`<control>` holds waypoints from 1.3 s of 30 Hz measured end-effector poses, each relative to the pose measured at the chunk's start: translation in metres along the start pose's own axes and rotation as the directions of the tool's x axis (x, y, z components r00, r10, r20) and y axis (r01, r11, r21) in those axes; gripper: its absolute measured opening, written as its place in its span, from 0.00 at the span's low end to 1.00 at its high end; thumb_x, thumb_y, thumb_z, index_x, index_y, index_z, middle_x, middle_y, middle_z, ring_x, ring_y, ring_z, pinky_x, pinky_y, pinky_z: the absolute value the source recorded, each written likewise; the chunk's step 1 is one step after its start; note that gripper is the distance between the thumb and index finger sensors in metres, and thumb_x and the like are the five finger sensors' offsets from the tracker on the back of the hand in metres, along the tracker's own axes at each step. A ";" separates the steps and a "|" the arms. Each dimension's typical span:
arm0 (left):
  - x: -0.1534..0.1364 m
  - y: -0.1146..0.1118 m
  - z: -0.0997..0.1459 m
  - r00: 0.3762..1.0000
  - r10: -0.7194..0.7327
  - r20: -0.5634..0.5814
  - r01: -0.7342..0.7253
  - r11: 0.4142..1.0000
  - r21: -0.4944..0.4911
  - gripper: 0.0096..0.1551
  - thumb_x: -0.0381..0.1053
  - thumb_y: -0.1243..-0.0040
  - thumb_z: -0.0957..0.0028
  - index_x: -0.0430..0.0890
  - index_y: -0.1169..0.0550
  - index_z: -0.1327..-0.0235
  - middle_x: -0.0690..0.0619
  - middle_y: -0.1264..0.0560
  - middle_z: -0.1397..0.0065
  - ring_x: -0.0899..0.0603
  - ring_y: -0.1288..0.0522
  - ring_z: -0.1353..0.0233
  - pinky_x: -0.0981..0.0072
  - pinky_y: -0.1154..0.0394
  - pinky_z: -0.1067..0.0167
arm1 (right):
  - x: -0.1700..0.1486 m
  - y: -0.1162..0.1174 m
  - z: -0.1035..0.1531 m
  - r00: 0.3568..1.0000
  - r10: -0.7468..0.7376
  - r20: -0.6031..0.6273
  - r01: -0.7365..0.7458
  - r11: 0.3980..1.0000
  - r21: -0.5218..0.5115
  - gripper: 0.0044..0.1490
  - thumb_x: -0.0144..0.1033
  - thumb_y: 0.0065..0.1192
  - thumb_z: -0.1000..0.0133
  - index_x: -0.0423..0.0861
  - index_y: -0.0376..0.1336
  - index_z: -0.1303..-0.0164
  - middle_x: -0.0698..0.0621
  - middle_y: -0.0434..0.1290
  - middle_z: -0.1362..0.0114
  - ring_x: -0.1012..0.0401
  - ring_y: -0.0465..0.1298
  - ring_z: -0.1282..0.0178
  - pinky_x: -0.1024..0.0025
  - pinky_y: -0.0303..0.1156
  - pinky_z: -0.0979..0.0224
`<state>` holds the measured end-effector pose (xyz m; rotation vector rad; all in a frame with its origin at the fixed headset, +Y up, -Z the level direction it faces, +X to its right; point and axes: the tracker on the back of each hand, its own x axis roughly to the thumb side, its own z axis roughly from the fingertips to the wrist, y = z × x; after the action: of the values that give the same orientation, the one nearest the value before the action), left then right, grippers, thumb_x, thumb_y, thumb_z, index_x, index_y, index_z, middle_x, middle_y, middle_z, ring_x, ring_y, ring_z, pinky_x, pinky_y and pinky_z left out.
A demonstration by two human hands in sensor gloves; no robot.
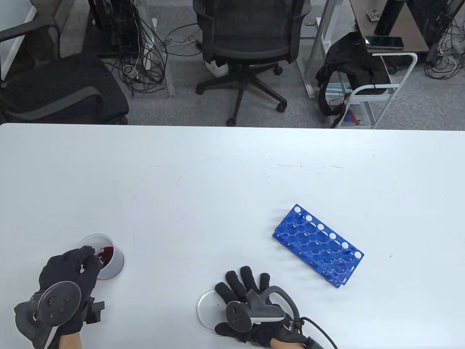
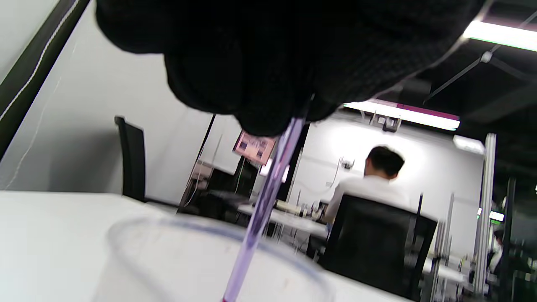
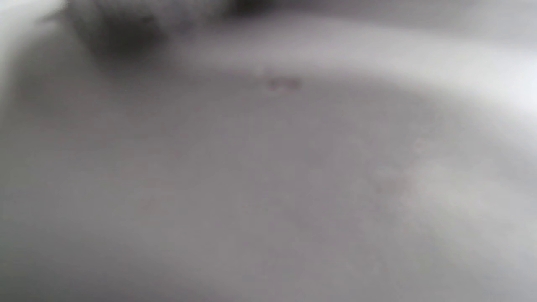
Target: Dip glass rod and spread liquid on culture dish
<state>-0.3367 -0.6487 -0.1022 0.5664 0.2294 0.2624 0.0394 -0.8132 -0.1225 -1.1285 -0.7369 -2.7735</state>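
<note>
A clear beaker (image 1: 110,260) with dark red liquid (image 1: 108,252) stands at the table's front left. My left hand (image 1: 78,267) pinches a glass rod (image 2: 268,197) at its top; the rod slants down into the beaker, whose rim (image 2: 138,224) shows in the left wrist view. The rod is hard to make out in the table view. A clear culture dish (image 1: 209,309) lies at the front middle, with a small red spot on it. My right hand (image 1: 247,291) rests flat with fingers spread, covering the dish's right part. The right wrist view is a blur.
A blue test-tube rack (image 1: 318,245) lies on the table to the right of the dish, with no tubes seen in it. The white table (image 1: 218,181) ends at its far edge, with office chairs (image 1: 250,43) and a cart behind it.
</note>
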 end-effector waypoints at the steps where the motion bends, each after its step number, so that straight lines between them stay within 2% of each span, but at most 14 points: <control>1: 0.002 0.005 0.003 1.000 0.019 0.007 -0.019 0.999 0.039 0.16 0.59 0.26 0.52 0.53 0.11 0.57 0.54 0.12 0.49 0.41 0.14 0.52 0.56 0.17 0.49 | 0.000 0.000 0.000 1.000 0.000 0.000 0.000 1.000 0.000 0.64 0.76 0.23 0.42 0.43 0.13 0.19 0.33 0.17 0.17 0.28 0.21 0.22 0.15 0.30 0.32; 3: 0.005 0.015 0.008 0.999 0.040 0.027 -0.042 0.995 0.093 0.16 0.59 0.26 0.52 0.53 0.11 0.57 0.54 0.12 0.50 0.41 0.14 0.52 0.56 0.17 0.49 | 0.000 0.000 0.000 1.000 0.000 0.000 0.000 1.000 0.000 0.64 0.76 0.23 0.42 0.43 0.13 0.19 0.33 0.17 0.17 0.28 0.21 0.22 0.15 0.30 0.32; 7: 0.015 0.027 0.019 0.993 0.082 0.089 -0.093 0.986 0.135 0.16 0.60 0.27 0.51 0.53 0.11 0.57 0.54 0.12 0.50 0.42 0.14 0.52 0.56 0.17 0.49 | 0.000 0.000 0.000 1.000 0.000 0.000 0.000 1.000 0.000 0.64 0.76 0.23 0.42 0.43 0.13 0.19 0.33 0.17 0.17 0.27 0.21 0.22 0.15 0.30 0.33; 13: 0.037 0.027 0.030 0.968 0.155 0.196 -0.174 0.981 0.087 0.16 0.60 0.27 0.51 0.53 0.11 0.58 0.55 0.12 0.50 0.42 0.13 0.53 0.57 0.17 0.50 | 0.000 0.000 0.000 1.000 0.000 0.000 0.000 1.000 0.000 0.64 0.76 0.24 0.42 0.42 0.13 0.19 0.33 0.17 0.17 0.28 0.21 0.22 0.15 0.30 0.32; 15: 0.044 0.022 0.033 0.956 0.193 0.221 -0.208 0.977 0.045 0.16 0.60 0.27 0.52 0.53 0.11 0.58 0.54 0.11 0.51 0.42 0.13 0.53 0.57 0.16 0.50 | 0.000 0.000 0.000 1.000 0.000 0.000 0.000 1.000 0.000 0.64 0.76 0.24 0.42 0.43 0.13 0.19 0.33 0.17 0.17 0.28 0.21 0.22 0.15 0.30 0.32; 20: 0.064 0.007 0.037 0.897 0.343 0.279 -0.317 0.939 -0.137 0.16 0.60 0.27 0.52 0.53 0.11 0.59 0.55 0.11 0.51 0.43 0.13 0.54 0.57 0.16 0.51 | 0.000 0.000 0.000 1.000 0.000 0.000 0.000 1.000 0.000 0.64 0.76 0.23 0.42 0.43 0.13 0.19 0.33 0.17 0.17 0.28 0.21 0.22 0.15 0.30 0.32; 26: 0.087 -0.010 0.044 0.838 0.431 0.336 -0.334 0.890 -0.310 0.16 0.60 0.27 0.52 0.53 0.11 0.59 0.55 0.11 0.51 0.43 0.12 0.54 0.58 0.16 0.51 | 0.000 0.000 0.000 1.000 0.000 0.000 0.000 1.000 0.000 0.64 0.76 0.24 0.42 0.43 0.13 0.19 0.33 0.17 0.17 0.28 0.21 0.22 0.15 0.30 0.33; 32: 0.112 -0.029 0.056 0.775 0.486 0.404 -0.275 0.835 -0.476 0.17 0.61 0.26 0.53 0.54 0.11 0.58 0.55 0.11 0.50 0.44 0.12 0.53 0.58 0.15 0.51 | 0.000 0.000 0.000 1.000 0.000 0.000 0.000 1.000 0.000 0.64 0.76 0.24 0.42 0.43 0.13 0.19 0.33 0.17 0.17 0.28 0.21 0.22 0.15 0.30 0.32; 34: 0.121 -0.036 0.062 0.764 0.469 0.443 -0.218 0.834 -0.507 0.17 0.61 0.26 0.53 0.54 0.11 0.57 0.55 0.11 0.50 0.44 0.11 0.52 0.59 0.15 0.51 | 0.000 0.000 0.000 1.000 0.000 0.000 0.000 1.000 0.000 0.64 0.76 0.23 0.42 0.42 0.13 0.19 0.33 0.17 0.17 0.28 0.21 0.22 0.15 0.30 0.32; 39: 0.133 -0.047 0.070 0.741 0.490 0.459 -0.179 0.803 -0.569 0.17 0.60 0.25 0.54 0.55 0.11 0.57 0.55 0.11 0.49 0.44 0.11 0.52 0.59 0.15 0.51 | 0.000 0.000 0.000 1.000 0.000 0.000 0.000 1.000 0.000 0.64 0.76 0.24 0.42 0.42 0.13 0.19 0.33 0.17 0.17 0.28 0.21 0.22 0.15 0.30 0.32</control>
<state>-0.1826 -0.6809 -0.0892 0.1463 -0.5615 0.4804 0.0394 -0.8132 -0.1225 -1.1286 -0.7369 -2.7735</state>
